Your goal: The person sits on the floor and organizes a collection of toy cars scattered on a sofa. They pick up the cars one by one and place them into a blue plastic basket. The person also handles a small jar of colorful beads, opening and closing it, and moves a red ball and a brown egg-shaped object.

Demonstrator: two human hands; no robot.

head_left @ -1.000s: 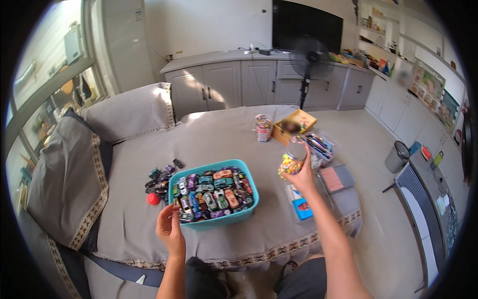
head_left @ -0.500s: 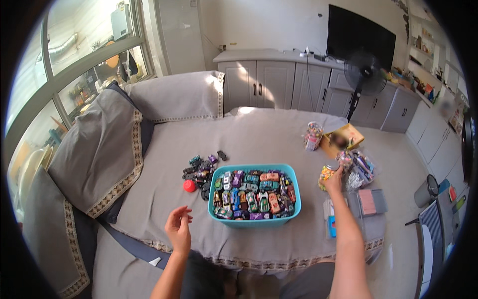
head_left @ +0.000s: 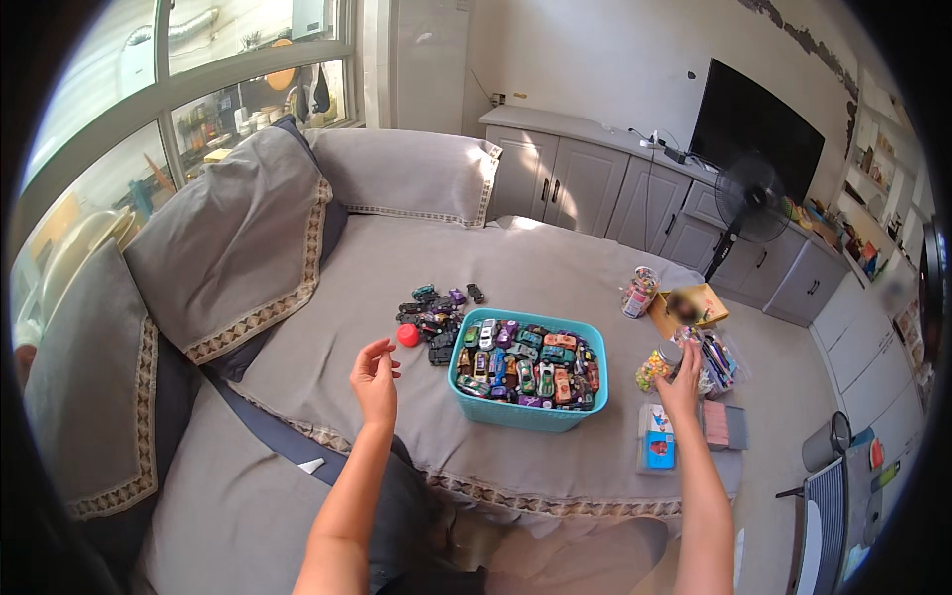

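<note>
My left hand [head_left: 375,379] hovers over the sofa cover, empty, its fingers loosely bent and apart. To its right stands a turquoise plastic basket [head_left: 526,412] packed with toy cars [head_left: 526,369]. Behind that hand, a red round cap [head_left: 408,335] lies beside a heap of dark toy cars [head_left: 431,317]. On the right side, my right hand [head_left: 680,382] is at a clear jar of yellow and multicoloured pieces [head_left: 654,370], fingers spread beside its lid. The jar rests on the cover; whether a fingertip touches it is hard to make out.
Further back are another jar [head_left: 641,293] of colourful pieces and a yellow box [head_left: 697,305]. A clear bag of pens [head_left: 722,362], a blue packet [head_left: 658,450] and pink and grey pads [head_left: 723,424] lie near my right hand. A fan [head_left: 751,203] stands beyond.
My right hand has loosened around the jar and shifted slightly right of it. My left hand stays raised and empty. The whole view has tilted and shifted.
</note>
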